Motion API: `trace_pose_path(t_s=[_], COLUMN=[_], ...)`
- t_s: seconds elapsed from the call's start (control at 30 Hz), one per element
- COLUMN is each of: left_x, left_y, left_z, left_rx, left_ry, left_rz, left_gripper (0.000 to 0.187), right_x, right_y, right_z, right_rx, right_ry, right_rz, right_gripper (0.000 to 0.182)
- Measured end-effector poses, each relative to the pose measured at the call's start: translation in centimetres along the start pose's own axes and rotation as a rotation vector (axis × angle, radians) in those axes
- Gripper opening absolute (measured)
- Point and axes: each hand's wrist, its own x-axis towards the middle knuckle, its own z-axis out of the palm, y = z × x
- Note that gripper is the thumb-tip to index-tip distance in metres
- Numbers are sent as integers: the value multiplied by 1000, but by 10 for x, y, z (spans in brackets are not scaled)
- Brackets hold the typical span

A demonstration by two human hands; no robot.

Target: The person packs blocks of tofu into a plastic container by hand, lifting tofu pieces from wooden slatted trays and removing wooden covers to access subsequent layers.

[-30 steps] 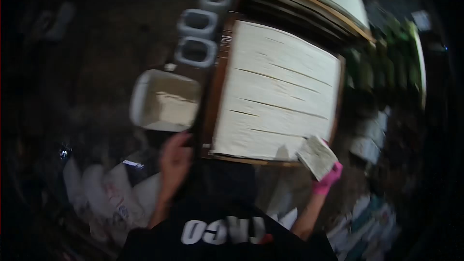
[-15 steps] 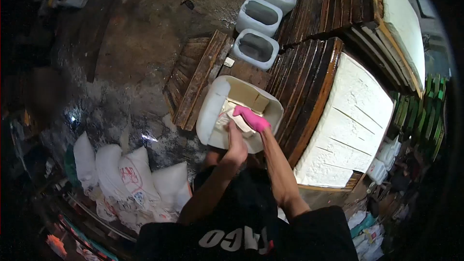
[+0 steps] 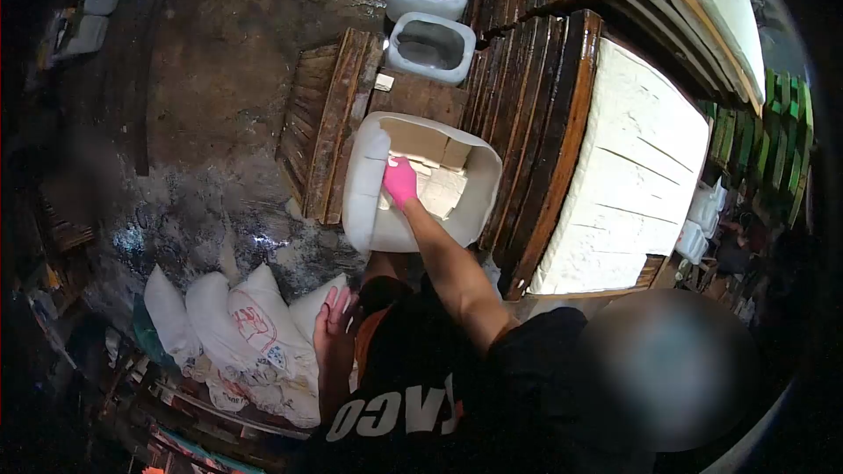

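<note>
A cut-open white plastic jerrycan (image 3: 362, 202) stands in front of me with pale tofu blocks (image 3: 443, 191) lying in it. My right hand (image 3: 400, 183), in a pink glove, reaches down inside near its left wall. Its fingers are curled on a tofu block (image 3: 392, 161), only a white edge of which shows. Bare and raised, my left hand (image 3: 335, 316) is out of the jerrycan, with fingers apart and nothing in them. To the right, a large white tofu slab (image 3: 628, 175) with cut lines rests on stacked wooden boards (image 3: 549, 158).
More cut-open jerrycans (image 3: 430, 48) stand beyond. A wooden crate-like frame (image 3: 329, 132) is left of the jerrycan, with a small white piece (image 3: 384, 82) nearby. Full white sacks (image 3: 255, 316) lie at lower left. Another slab stack (image 3: 724, 17) rises at upper right. The floor (image 3: 211, 105) looks wet.
My left hand has let go of the tofu block and pulled back left, opening. My right hand has moved left and deeper into the jerrycan. The view has shifted slightly.
</note>
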Motion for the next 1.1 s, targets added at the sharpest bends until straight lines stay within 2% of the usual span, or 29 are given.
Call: trace_pose_path(t_s=[0.07,0.13,0.17,0.23,0.27,0.3,0.4,0.43,0.5,0.57,0.6,0.63,0.67,0.7,0.73,0.8,0.83,0.9,0.93,0.97,1.03,1.07,1.1], left_x=[-2,0,1,1,-1,-2,9,9,12,-9,-20,-26,-34,-44,-46,-46,-46,-48,-47,-45,-40,-38,-36], left_y=[-4,-10,-14,-21,-23,-27,-41,-42,-51,-68,-81,-97,-119,-141,-162,-213,-242,-289,-305,-319,-335,-340,-344], left_z=[-2,-13,-17,-16,-13,-18,-24,-8,29,109,136,167,199,229,254,288,299,312,315,318,324,326,325], left_rx=[6,-19,-8,-87,-94,-85,117,233,382,710,877,1043,1090,1144,1314,1601,1720,1847,1862,1925,1988,2033,2083], left_ry=[12,29,23,139,154,150,208,247,172,81,13,-48,-147,-243,-409,-687,-797,-906,-892,-914,-907,-886,-872], left_rz=[35,94,97,84,91,89,280,356,596,860,935,1021,1016,1008,1116,1265,1307,1260,1271,1289,1320,1372,1414], left_gripper=[54,54,54,52,49,49,46,45,42,41,41,40,42,44,50,68,80,92,92,94,96,96,96], right_x=[-21,-33,-30,-22,-21,-22,-93,-112,-179,-227,-241,-242,-247,-247,-236,-203,-188,-205,-209,-216,-222,-214,-203], right_y=[-26,-26,-17,-7,-11,-12,-76,-73,-78,-48,3,48,79,104,136,213,238,189,182,172,160,171,174], right_z=[-25,-42,-35,-14,-16,-14,-121,-147,-262,-383,-423,-471,-512,-543,-553,-553,-535,-511,-511,-523,-573,-597,-612], right_rx=[40,-134,-123,-228,-196,-167,-478,-410,0,0,-97,-339,-82,179,195,-287,-728,13,190,205,879,997,952], right_ry=[26,48,53,-276,-379,-372,-524,-401,-279,-49,261,527,562,774,767,867,821,764,764,756,270,17,-131], right_rz=[28,45,45,8,75,102,-392,-456,-675,-645,-647,-641,-165,-328,-342,-256,-295,-380,-311,-321,-95,12,98], right_gripper=[62,63,63,74,73,65,43,40,34,34,35,37,37,43,43,47,50,49,47,47,48,53,58])
